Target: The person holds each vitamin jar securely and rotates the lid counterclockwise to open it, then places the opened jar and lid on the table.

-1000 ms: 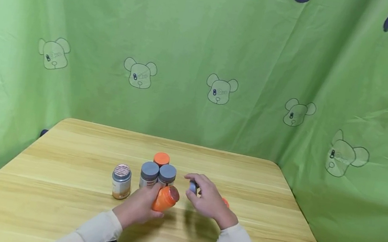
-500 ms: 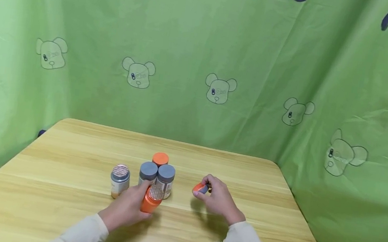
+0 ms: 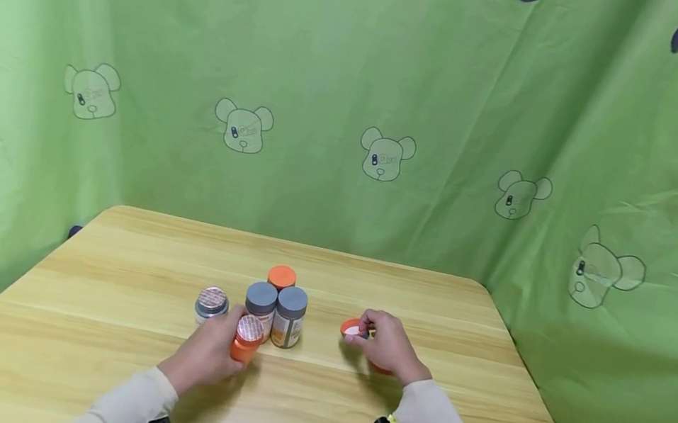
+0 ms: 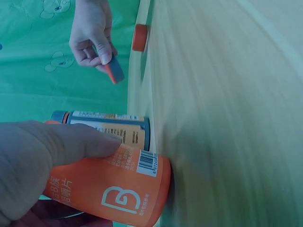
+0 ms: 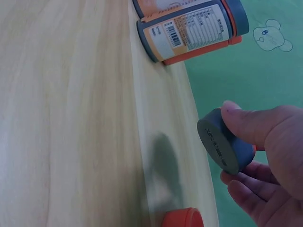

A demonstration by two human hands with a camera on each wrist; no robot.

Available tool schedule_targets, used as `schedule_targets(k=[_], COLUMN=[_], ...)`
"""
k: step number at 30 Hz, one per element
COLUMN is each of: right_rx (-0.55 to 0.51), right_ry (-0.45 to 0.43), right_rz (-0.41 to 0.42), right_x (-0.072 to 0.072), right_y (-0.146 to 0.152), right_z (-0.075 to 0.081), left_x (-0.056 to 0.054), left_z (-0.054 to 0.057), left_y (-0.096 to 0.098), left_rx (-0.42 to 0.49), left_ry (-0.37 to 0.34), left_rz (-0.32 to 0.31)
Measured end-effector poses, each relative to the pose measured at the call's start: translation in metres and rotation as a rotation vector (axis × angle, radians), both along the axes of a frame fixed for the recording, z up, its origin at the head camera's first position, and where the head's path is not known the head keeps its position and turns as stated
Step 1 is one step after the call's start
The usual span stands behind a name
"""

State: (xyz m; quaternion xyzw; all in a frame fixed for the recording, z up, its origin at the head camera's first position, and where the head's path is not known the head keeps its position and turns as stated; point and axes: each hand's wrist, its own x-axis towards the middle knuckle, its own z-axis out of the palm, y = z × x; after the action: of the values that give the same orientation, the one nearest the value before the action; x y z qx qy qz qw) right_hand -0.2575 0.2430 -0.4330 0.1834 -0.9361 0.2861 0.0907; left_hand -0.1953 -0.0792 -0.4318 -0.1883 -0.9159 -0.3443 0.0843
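In the head view my left hand [image 3: 200, 358] grips an orange bottle [image 3: 245, 349], its lid off and a foil seal [image 3: 250, 328] showing on top. Its base is close over the table in the left wrist view, the bottle slightly tilted. My right hand [image 3: 388, 348] pinches a round cap [image 5: 222, 144] between thumb and fingers, above the table. The cap is grey outside with an orange rim; its white inner face points up in the head view. Below the right hand an orange cap [image 5: 182, 217] lies on the table, partly hidden in the head view.
Two grey-lidded bottles [image 3: 289, 316] stand side by side, with an orange-lidded bottle [image 3: 282, 276] behind them. Left of these is a lidless grey bottle [image 3: 212, 300] with a foil seal, partly behind my left hand. Green curtain [image 3: 316, 187] surrounds the wooden table [image 3: 130, 284].
My left hand has moved left with the orange bottle, turning it more upright. My right hand has moved right and turned the cap so its inside faces up.
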Motion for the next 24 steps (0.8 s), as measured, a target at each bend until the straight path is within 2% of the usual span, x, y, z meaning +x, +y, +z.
schedule_targets(k=[5,10,19,24], right_rx=[0.034,0.07,0.121,0.126], right_ry=[-0.008,-0.028,-0.053,-0.06], right_rz=[-0.023,-0.038,-0.06,-0.065], right_x=[-0.002,-0.006,-0.013,-0.014], right_y=[0.002,0.004,0.012,0.014], right_z=[-0.002,-0.005,-0.012,-0.014], left_x=[-0.002,-0.006,-0.014,-0.015], left_z=[0.0,0.001,0.002,0.004], left_y=[-0.002,-0.005,-0.008,-0.01], left_rx=[0.032,0.021,0.007,-0.034], left_ry=[0.001,-0.024,-0.066,-0.034], left_rz=[0.04,0.088,0.133,0.153])
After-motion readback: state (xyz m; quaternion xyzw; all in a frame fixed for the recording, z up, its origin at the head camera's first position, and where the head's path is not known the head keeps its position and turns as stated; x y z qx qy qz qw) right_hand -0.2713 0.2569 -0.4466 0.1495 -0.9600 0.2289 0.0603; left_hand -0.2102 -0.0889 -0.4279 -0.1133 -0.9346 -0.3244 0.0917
